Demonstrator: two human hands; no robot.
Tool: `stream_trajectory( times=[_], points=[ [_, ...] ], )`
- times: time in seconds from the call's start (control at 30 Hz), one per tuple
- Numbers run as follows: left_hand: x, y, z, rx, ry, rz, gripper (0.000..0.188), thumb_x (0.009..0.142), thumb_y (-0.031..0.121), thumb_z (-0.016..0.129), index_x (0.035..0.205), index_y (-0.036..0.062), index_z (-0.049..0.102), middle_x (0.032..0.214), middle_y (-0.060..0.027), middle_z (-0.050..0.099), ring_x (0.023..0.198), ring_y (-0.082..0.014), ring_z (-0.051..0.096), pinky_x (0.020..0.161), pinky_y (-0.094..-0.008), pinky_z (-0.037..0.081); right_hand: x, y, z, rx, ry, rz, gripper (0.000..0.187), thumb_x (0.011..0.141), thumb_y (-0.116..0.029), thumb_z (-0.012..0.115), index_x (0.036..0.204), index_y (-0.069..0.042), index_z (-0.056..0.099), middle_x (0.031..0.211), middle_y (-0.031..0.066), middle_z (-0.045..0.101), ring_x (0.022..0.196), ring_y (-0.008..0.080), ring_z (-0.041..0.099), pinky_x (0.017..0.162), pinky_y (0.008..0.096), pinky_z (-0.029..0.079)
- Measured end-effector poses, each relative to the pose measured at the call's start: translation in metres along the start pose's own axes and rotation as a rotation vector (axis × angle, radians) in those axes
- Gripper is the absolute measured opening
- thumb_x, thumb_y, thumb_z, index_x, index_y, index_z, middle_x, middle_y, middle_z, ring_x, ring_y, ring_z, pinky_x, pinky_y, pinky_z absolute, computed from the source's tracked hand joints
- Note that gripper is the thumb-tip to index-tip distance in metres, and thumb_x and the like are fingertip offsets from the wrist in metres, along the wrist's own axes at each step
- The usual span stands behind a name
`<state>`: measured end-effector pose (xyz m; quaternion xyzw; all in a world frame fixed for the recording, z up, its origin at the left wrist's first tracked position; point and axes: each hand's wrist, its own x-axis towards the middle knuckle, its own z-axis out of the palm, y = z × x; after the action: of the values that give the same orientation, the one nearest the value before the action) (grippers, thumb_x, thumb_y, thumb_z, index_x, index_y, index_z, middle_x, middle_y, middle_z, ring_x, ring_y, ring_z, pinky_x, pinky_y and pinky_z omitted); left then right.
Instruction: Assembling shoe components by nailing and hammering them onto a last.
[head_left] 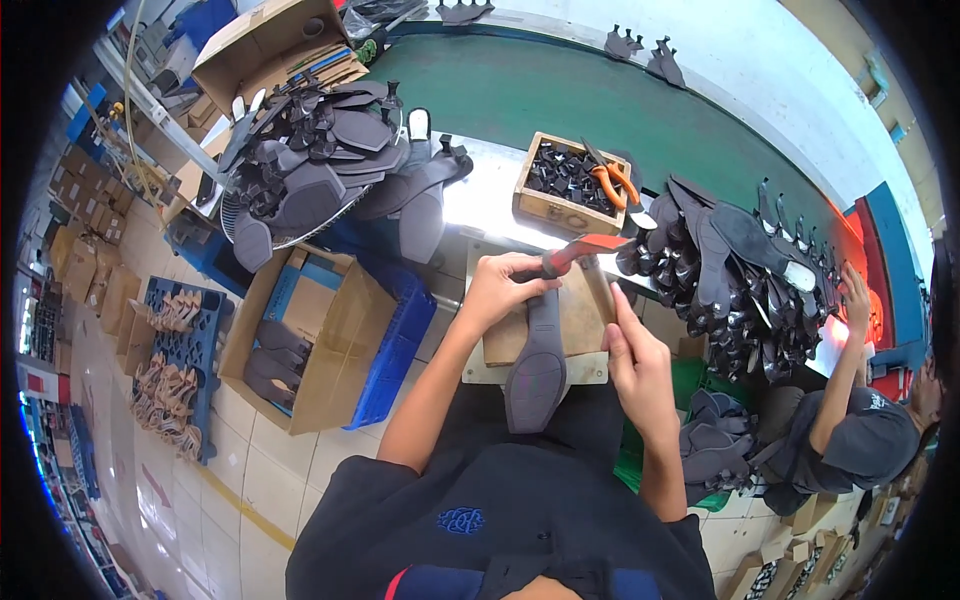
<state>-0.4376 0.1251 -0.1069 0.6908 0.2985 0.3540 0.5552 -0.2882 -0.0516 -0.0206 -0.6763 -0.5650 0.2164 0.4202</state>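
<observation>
Tan sandals (165, 402) on a blue pallet (207, 372) (at left), yellow line (250, 510) on tiled floor (236, 450).

Shiny bench (482, 200), wooden box (565, 210) on it, tan board (585, 325) under dark sole (537, 382)

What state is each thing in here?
Dark sole: held by left hand
Red-headed hammer: held in right hand
Wooden box: open, holding small black pieces
Orange-handled pliers: resting on wooden box, handles apart
Lower cardboard box: open, soles inside
Wire basket: heaped with heeled soles

Left grip (506, 288) holds sole (538, 370); right grip (638, 352), hammer (594, 246).
</observation>
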Motion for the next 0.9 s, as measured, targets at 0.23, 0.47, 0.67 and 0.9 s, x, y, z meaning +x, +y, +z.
stream_trajectory(
  times=[0.23,0.47,0.67,0.9],
  points=[
    [-0.001,0.001,0.001,-0.013,-0.035,-0.041,0.025,0.079,0.013,0.080,0.102,0.0033,0.078,0.095,-0.0066,0.076,0.087,-0.0090,0.066,0.081,-0.0270,0.052,-0.010,0.003,0.008,-0.059,0.051,-0.136,0.045,0.099,-0.004,0.055,0.144,-0.004,0.049,0.100,0.0247,0.065,0.082,0.0298,0.066,0.078,0.0342,0.051],
    [-0.001,-0.009,-0.001,0.040,-0.006,0.028,0.027,0.078,0.019,0.082,0.096,-0.0006,0.076,0.091,-0.0085,0.076,0.081,-0.0097,0.067,0.074,-0.0277,0.053,-0.013,-0.020,0.002,-0.031,0.126,-0.142,0.042,0.100,-0.007,0.055,0.142,-0.001,0.049,0.106,0.0246,0.067,0.090,0.0294,0.068,0.081,0.0338,0.052],
    [-0.009,-0.013,-0.004,0.298,-0.087,0.050,0.075,0.077,0.029,0.082,0.135,-0.0035,0.048,0.110,-0.0117,0.073,0.107,-0.0218,0.065,0.096,-0.0356,0.046,-0.012,0.010,0.022,-0.014,0.099,-0.077,0.039,0.100,-0.006,0.055,0.139,0.002,0.052,0.108,0.0231,0.068,0.088,0.0280,0.068,0.080,0.0340,0.052],
    [-0.016,-0.004,-0.005,0.636,-0.085,0.198,0.085,0.076,0.048,0.078,0.140,0.0031,0.046,0.137,-0.0204,0.055,0.132,-0.0387,0.044,0.114,-0.0444,0.030,-0.042,-0.055,-0.017,0.175,0.457,-0.321,0.040,0.104,-0.016,0.052,0.142,-0.002,0.051,0.088,0.0099,0.066,0.062,0.0109,0.057,0.058,0.0252,0.049]
  ],
)
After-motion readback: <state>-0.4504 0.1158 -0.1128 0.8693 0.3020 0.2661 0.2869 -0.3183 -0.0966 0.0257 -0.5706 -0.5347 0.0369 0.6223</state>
